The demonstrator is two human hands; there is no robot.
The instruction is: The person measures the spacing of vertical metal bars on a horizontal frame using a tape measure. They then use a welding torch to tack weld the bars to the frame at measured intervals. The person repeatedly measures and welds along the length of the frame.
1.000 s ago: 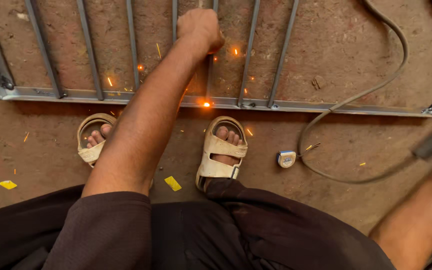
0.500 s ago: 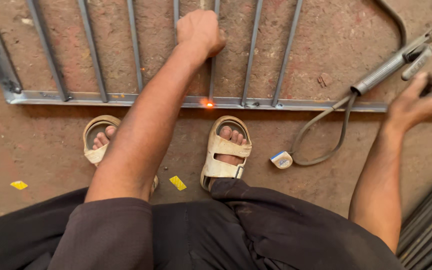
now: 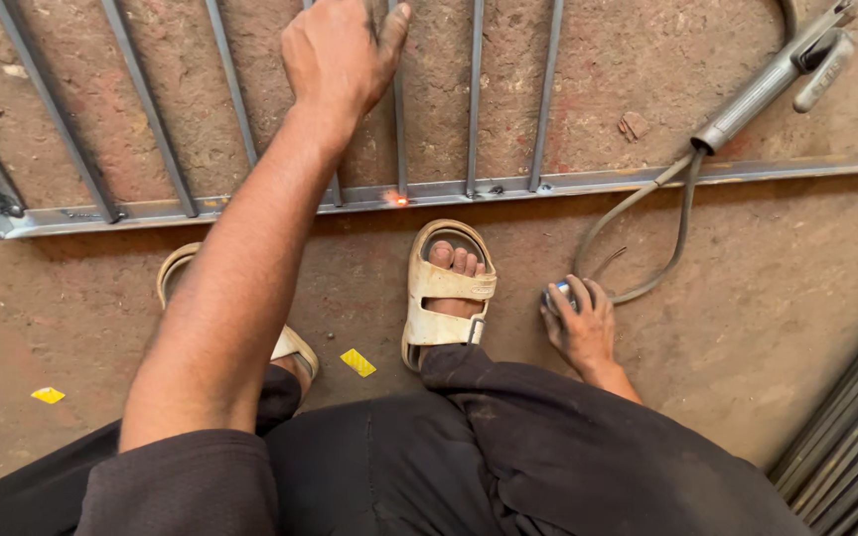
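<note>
A grey metal grille (image 3: 250,206) of upright bars welded to a bottom rail lies on the reddish floor. My left hand (image 3: 335,60) reaches forward and grips one upright bar (image 3: 399,119) near the top of the view. A weld spot (image 3: 394,199) glows orange where that bar meets the rail. My right hand (image 3: 580,328) is down on the floor beside my right sandalled foot (image 3: 446,288), its fingers closed over a small round blue-and-white object (image 3: 560,293). A grey welding handle (image 3: 767,84) with its cable (image 3: 682,213) lies across the rail at the upper right.
My left sandalled foot (image 3: 285,342) is partly hidden under my left arm. Small yellow scraps (image 3: 357,361) (image 3: 48,395) lie on the floor. Stacked metal bars (image 3: 846,437) run along the lower right edge. My dark trousers fill the bottom of the view.
Sparks at the rail have died to a single glow. My right hand left the welding handle, which now lies on the grille, and dropped to the small round object by my foot.
</note>
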